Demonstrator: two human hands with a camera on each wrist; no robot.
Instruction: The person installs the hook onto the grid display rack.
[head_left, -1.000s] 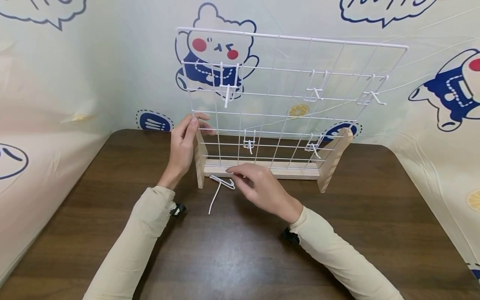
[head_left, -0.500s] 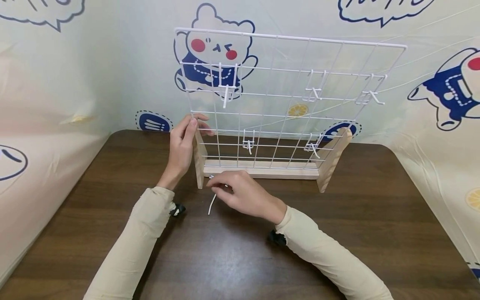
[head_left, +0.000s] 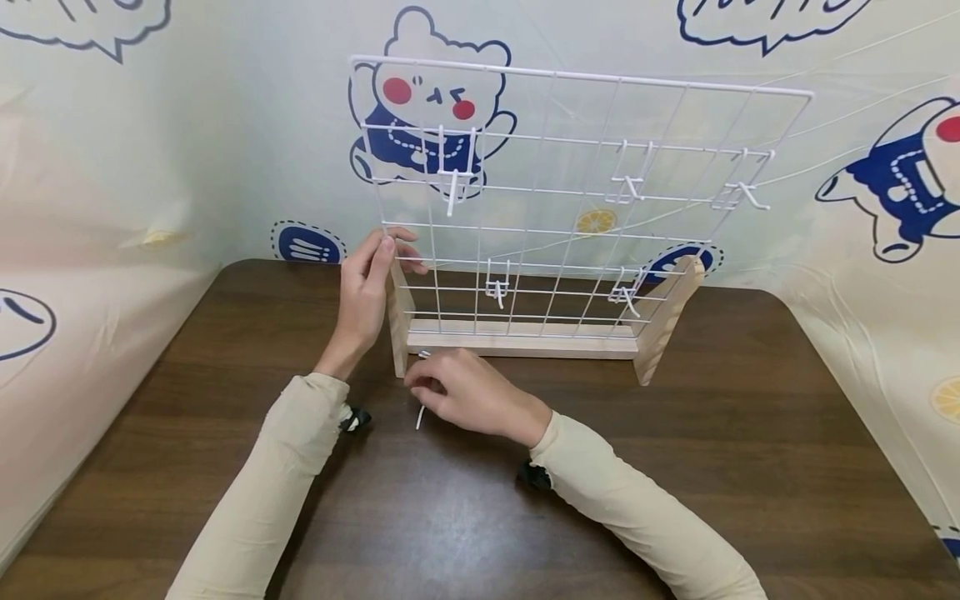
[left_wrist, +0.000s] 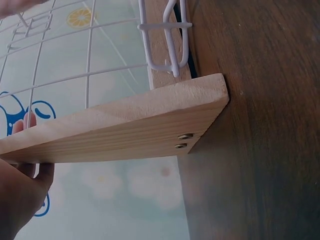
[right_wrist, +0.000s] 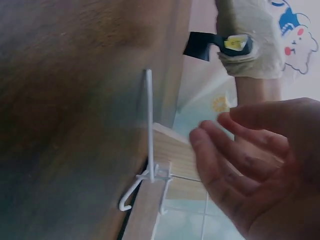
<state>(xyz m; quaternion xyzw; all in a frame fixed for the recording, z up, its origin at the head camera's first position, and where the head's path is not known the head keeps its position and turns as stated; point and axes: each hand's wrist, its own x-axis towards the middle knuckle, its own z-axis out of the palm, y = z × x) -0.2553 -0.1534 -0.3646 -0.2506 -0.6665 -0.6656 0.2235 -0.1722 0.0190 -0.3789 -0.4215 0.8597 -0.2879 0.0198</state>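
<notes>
My left hand (head_left: 362,292) grips the left wooden upright (left_wrist: 125,107) of a white wire grid rack (head_left: 585,75), thumb in front and fingers behind. Close over a loose white wire hook (right_wrist: 150,120) is my right hand (head_left: 480,396), which hides most of that hook in the head view. The hook lies on the table against the rack's wooden base bar (head_left: 525,340), its long prong pointing toward the front. In the right wrist view my right fingers (right_wrist: 207,160) are loosely bent, apart from the hook, with nothing between them and the thumb.
Several white hooks hang on the grid, among them an upper left hook (head_left: 453,179) and a lower middle hook (head_left: 497,289). The right wooden upright (head_left: 667,321) stands on the brown table (head_left: 750,433). A patterned cloth (head_left: 300,150) hangs behind.
My right hand has moved left and slightly toward the front, from the base bar to over the loose hook. My left hand and the rack have stayed in place.
</notes>
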